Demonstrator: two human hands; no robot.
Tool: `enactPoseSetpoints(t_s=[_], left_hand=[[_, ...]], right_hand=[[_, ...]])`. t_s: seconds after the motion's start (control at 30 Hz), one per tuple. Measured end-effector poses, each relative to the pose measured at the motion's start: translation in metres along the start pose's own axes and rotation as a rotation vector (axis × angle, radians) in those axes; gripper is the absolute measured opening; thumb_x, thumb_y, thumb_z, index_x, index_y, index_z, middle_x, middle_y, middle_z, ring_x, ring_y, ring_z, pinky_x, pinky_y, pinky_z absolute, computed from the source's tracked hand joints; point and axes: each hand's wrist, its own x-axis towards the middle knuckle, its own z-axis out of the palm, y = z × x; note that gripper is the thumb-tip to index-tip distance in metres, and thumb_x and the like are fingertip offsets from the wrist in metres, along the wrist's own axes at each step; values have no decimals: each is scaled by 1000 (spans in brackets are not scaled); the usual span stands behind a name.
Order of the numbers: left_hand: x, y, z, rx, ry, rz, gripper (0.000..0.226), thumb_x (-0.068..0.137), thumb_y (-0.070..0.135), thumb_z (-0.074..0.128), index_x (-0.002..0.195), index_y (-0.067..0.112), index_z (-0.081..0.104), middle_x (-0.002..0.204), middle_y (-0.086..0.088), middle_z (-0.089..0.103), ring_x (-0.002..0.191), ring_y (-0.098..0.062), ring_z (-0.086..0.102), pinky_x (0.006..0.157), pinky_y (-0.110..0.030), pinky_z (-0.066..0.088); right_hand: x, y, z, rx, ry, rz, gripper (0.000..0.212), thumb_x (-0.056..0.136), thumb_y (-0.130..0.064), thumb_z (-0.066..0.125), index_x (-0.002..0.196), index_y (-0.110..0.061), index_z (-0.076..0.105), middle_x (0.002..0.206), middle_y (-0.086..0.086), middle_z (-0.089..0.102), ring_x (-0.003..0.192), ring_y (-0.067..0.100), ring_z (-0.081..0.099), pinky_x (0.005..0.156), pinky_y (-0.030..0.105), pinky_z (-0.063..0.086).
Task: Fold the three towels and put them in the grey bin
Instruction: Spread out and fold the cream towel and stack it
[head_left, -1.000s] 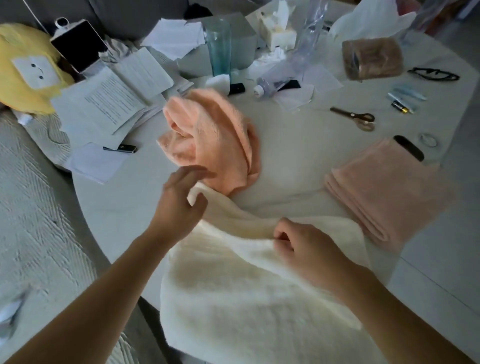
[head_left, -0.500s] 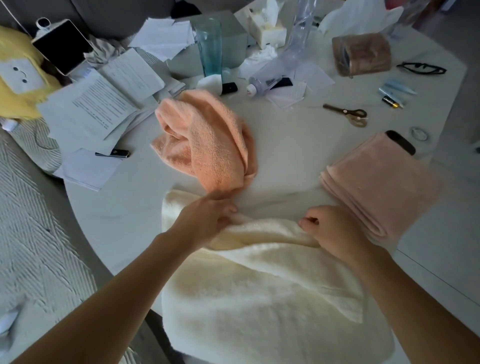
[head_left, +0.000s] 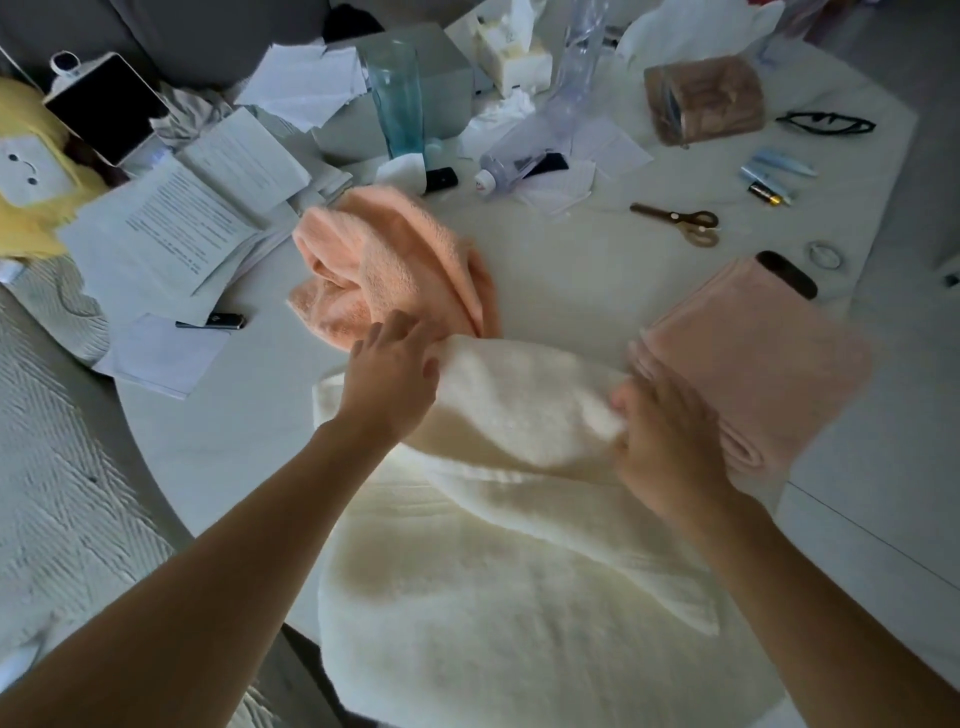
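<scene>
The likeliest slip, as I judge it, is that the far edge of the large cream-white terry towel (head_left: 519, 545) gets carried onto its neighbours: at about 11 o'clock from it the crumpled orange-peach terry towel (head_left: 395, 265) lies touching its far fold, and at about 2 o'clock the folded pale pink towel (head_left: 753, 358) sits right beside the right hand (head_left: 670, 441), so a push outward could drag the orange heap along or knock the pink stack askew; much of the cream towel also hangs over the near edge of the round white table (head_left: 218, 447) toward 6 o'clock, and its weight could pull the fold open or slide the whole cloth off. The left hand (head_left: 389, 379) grips the cream towel's far fold at its left end, fingers curled over the edge; the right hand lies on the fold's right end, but blur hides whether its fingers pinch the cloth, so I cannot tell. The cream towel looks thick, soft and limp, doubled back on itself in a rounded roll across the middle, not yet squared; the grey bin cannot be picked out with any certainty among the clutter at 12 o'clock
</scene>
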Motion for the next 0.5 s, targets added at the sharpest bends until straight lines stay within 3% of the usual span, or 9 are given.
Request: enactPoseSetpoints(t_s=[0.07, 0.13, 0.2, 0.3, 0.4, 0.43, 0.5], left_hand=[[0, -5, -1, -75, -18, 16, 42, 91, 9, 59, 131, 20, 65, 135, -8, 58, 120, -35, 55, 101, -49, 46], [1, -13, -8, -155, 48, -19, 40, 89, 2, 57, 122, 20, 72, 131, -9, 60, 118, -35, 56, 99, -50, 49], [11, -25, -11, -102, 87, -85, 44, 89, -2, 54, 122, 21, 72, 136, -13, 54, 124, -39, 50, 103, -53, 46], [33, -32, -2, -14, -134, -86, 46, 99, 11, 50, 136, 37, 60, 164, -10, 23, 144, -45, 29, 113, -56, 36], [58, -38, 13, 29, -278, 21, 50, 104, 22, 44, 144, 51, 43, 169, -2, -1, 146, -45, 28, 112, -52, 37], [70, -38, 19, 43, -270, 58, 52, 104, 22, 43, 146, 52, 38, 168, -3, 0, 142, -45, 36, 105, -47, 42], [97, -32, 23, -34, -258, 40, 53, 103, 35, 44, 152, 48, 27, 161, -13, 25, 124, -42, 54, 89, -38, 47]], right_hand=[[-6, -2, 11, -1, -57, -20, 34, 85, -30, 65, 117, -20, 58, 122, 9, 54, 115, 33, 50, 96, 43, 36], [-9, -5, 14, 87, -2, -70, 43, 84, -30, 68, 124, -18, 61, 130, 10, 55, 119, 34, 52, 100, 45, 37], [-10, -8, 19, 160, -44, -116, 45, 88, -35, 63, 131, -19, 59, 142, 9, 51, 130, 32, 48, 105, 45, 37], [-10, -9, 34, 174, -184, -112, 55, 95, -48, 49, 146, -28, 45, 160, 2, 33, 146, 23, 31, 115, 40, 28], [-1, -4, 35, 253, -141, -92, 49, 96, -44, 50, 143, -29, 49, 161, 0, 32, 147, 21, 30, 114, 39, 29], [2, -3, 34, 284, -137, -77, 45, 97, -42, 51, 140, -30, 53, 161, -1, 32, 147, 20, 29, 113, 39, 30], [7, -1, 34, 335, -148, -38, 41, 97, -39, 51, 137, -32, 55, 162, -3, 31, 148, 18, 26, 113, 37, 30]])
